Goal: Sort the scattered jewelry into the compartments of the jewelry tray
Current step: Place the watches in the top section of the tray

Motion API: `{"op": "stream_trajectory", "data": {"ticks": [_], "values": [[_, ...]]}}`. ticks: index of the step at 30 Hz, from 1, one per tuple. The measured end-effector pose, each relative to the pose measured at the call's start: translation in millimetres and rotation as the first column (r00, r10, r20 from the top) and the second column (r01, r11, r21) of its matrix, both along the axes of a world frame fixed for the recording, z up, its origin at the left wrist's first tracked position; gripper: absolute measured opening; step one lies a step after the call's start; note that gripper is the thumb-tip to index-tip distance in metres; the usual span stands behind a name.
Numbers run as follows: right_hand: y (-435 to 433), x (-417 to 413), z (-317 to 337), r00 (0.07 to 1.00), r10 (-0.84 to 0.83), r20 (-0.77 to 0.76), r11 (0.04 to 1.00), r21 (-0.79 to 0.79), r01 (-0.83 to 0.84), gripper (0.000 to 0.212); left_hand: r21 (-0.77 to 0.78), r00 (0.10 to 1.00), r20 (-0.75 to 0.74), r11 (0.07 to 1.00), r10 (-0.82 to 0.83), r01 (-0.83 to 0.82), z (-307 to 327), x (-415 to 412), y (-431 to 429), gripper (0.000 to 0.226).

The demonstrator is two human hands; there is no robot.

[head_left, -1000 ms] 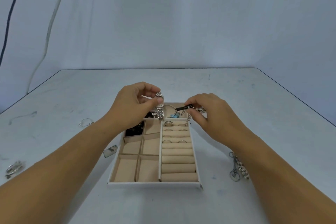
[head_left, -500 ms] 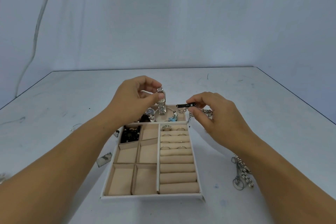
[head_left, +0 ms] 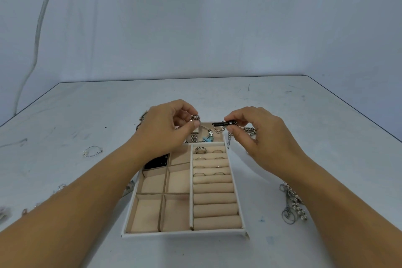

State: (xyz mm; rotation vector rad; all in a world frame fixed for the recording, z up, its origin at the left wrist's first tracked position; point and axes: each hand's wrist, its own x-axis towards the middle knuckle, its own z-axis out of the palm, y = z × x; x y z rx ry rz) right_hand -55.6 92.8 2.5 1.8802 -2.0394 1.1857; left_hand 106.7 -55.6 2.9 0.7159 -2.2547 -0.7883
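The left hand [head_left: 161, 128] has its grip clenched, thumb and curled fingers pinching a silver metal watch with a link band [head_left: 194, 137] that hangs over the far compartment of the white-rimmed, beige-lined jewelry tray [head_left: 185, 233]. The right hand [head_left: 261, 135] likewise pinches a short black bar [head_left: 223, 124] joined to a silver chain [head_left: 218, 130], just above the tray's far right corner.

The watch looks fairly weighty and its band limp and jointed, so the rigid case seems the safer hold. The chain is light, slack and apt to snag, which makes the stiff bar its best handle.

Several silver rings [head_left: 201, 149] sit in the rolled slots on the tray's right side. The left palm hides the watch face and much of the far compartment. A pearl-and-chain heap [head_left: 293, 204] lies on the table [head_left: 304, 115] right of the tray.
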Motion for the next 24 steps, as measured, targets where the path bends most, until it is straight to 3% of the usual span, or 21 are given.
{"op": "stream_trajectory", "data": {"ticks": [6,12,17,24], "values": [[-1,1,0,1.000,-0.001,0.002,1.000,0.013,0.001,0.016,-0.075,0.994,0.099,0.996,0.046,-0.039,-8,0,-9,0.006],[1,3,1,1.000,0.001,0.001,0.999,0.037,-0.001,0.017,-0.213,0.926,0.310,0.965,0.215,-0.153,-13,-3,-16,0.019],[1,7,2,1.000,0.019,-0.003,0.999,0.031,-0.018,0.016,-0.151,0.938,0.336,0.988,0.088,-0.038,-2,19,-13,0.035],[0,15,1,0.998,0.056,-0.011,0.998,0.023,-0.056,0.016,-0.239,0.917,0.397,0.963,-0.024,0.128,-6,99,5,0.067]]}}
